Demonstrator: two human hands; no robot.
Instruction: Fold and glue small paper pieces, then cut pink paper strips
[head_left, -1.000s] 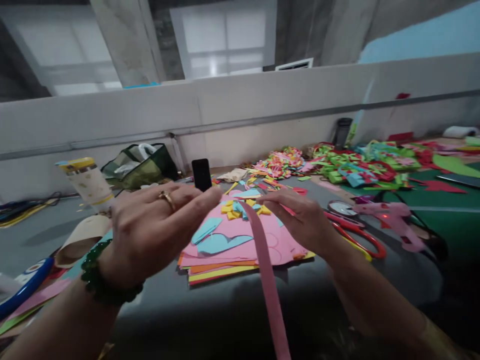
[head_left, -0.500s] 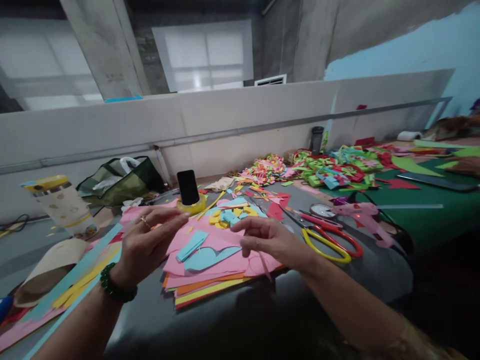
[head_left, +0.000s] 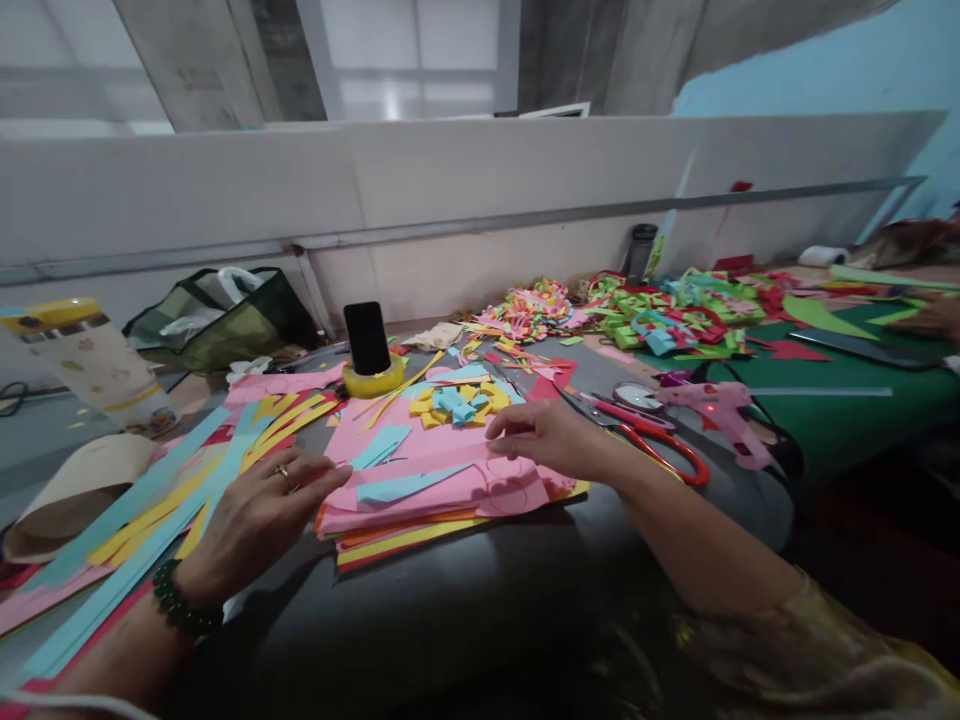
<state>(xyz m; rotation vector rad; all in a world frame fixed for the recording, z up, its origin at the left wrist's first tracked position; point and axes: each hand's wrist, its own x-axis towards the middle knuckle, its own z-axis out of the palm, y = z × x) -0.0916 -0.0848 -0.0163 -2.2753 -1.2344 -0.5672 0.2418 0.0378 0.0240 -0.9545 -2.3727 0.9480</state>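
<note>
My left hand [head_left: 262, 505], at the layered sheets' [head_left: 457, 500] left edge, and right hand [head_left: 551, 438], over their right part, show curved fingers; whether either pinches anything, I cannot tell.

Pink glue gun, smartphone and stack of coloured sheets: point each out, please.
Pink glue gun [head_left: 724, 402], head view: its body.
Smartphone [head_left: 367, 338], head view: middle of its dark screen.
Stack of coloured sheets [head_left: 463, 497], head view: bare pink near the front.

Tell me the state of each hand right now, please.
Left hand: pinched closed, apparently holding a flat pink felt-like strip.
Right hand: pinched, apparently holding that strip too.
</note>
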